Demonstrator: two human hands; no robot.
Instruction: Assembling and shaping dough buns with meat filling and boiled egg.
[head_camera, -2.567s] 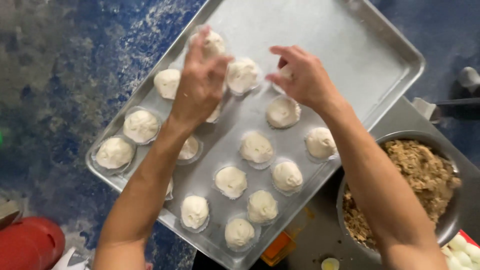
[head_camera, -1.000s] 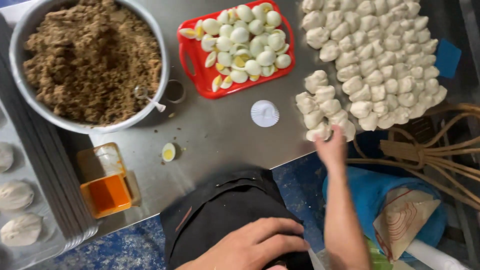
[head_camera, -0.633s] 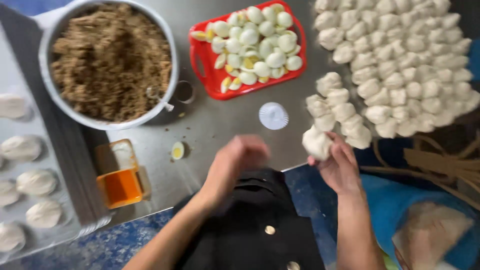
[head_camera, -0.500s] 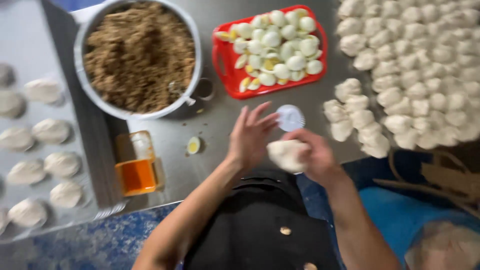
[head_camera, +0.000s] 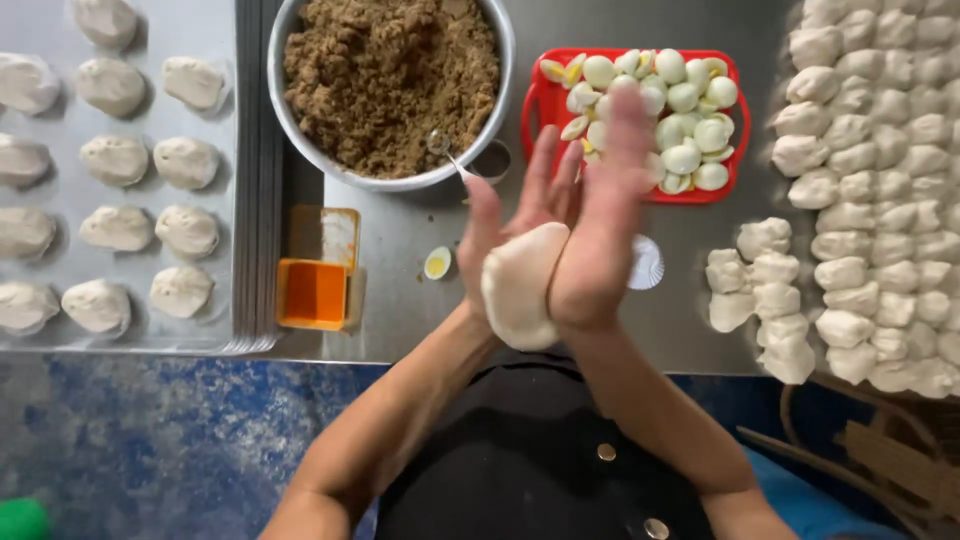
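Observation:
A flattened round of pale dough (head_camera: 520, 285) is pressed between my two palms in front of my chest. My left hand (head_camera: 515, 210) lies behind it with fingers stretched up. My right hand (head_camera: 600, 225) presses on its right side, fingers blurred and pointing toward the red tray. Both hands hover above the steel table (head_camera: 420, 320), just below the bowl and the tray.
A metal bowl of brown crumbly filling (head_camera: 390, 85) with a spoon stands ahead. A red tray of peeled small eggs (head_camera: 640, 110) sits to its right. Many dough lumps (head_camera: 860, 190) lie at right. A baking sheet with shaped buns (head_camera: 120, 190) is at left, beside an orange container (head_camera: 315, 290).
My right hand took a dough lump from the pile at right and brought it to the middle. Both hands then closed on it and flattened it into a disc.

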